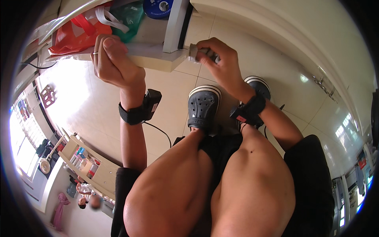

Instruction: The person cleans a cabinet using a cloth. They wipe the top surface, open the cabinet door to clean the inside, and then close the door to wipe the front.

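My left hand (pixel 118 60) is raised at the front edge of a pale shelf (pixel 151 59), its fingers curled; whether it holds anything cannot be told. Behind it on the shelf lie a red plastic bag (pixel 66 40) and a green bag (pixel 133 23) with a white handle. My right hand (pixel 220 56) is just right of the shelf's corner, fingers closed on a crumpled greyish cloth or wipe (pixel 193 53), whose end is near the corner. A black strapped device sits on each wrist.
A round blue container (pixel 158 9) stands at the back of the shelf beside a white upright panel (pixel 176 26). A large pale curved surface (pixel 284 29) spans the upper right. My feet in dark clogs (pixel 204 103) are on the tiled floor (pixel 165 86). People are far off at lower left.
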`<action>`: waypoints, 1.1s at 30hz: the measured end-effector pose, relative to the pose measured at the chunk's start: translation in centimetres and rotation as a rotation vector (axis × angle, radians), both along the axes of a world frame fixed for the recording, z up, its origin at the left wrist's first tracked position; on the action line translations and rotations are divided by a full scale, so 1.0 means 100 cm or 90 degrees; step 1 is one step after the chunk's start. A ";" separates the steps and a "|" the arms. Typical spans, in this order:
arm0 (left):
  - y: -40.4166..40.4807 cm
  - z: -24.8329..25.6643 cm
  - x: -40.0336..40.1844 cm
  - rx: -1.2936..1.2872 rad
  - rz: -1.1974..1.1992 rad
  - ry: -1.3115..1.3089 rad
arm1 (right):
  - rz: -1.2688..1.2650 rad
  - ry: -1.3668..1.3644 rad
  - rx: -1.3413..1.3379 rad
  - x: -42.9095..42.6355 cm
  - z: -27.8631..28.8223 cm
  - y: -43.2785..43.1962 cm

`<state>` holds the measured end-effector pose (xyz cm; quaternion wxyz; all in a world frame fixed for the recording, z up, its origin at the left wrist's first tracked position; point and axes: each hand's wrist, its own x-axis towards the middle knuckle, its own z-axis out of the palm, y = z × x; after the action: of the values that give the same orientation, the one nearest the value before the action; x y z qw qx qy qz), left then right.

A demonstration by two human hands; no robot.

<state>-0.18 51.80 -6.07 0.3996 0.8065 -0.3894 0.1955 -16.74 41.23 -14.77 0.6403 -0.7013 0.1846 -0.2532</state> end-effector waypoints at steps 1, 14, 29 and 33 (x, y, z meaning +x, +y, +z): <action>0.001 0.000 0.000 0.000 0.000 -0.004 | -0.008 0.040 0.014 0.002 -0.005 0.000; 0.037 0.025 -0.050 -0.062 -0.259 0.194 | 0.101 -0.252 -0.304 0.015 0.101 0.007; 0.038 0.041 -0.022 0.011 -0.104 0.070 | 0.069 -0.024 -0.160 0.000 0.047 -0.001; 0.009 0.021 -0.039 0.044 -0.123 -0.027 | 0.070 -0.016 -0.170 0.009 0.042 0.012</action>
<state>-4.12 52.74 -3.95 0.3803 0.7741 -0.4804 0.1591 -15.85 42.40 -10.59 0.5563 -0.7862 0.1026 -0.2488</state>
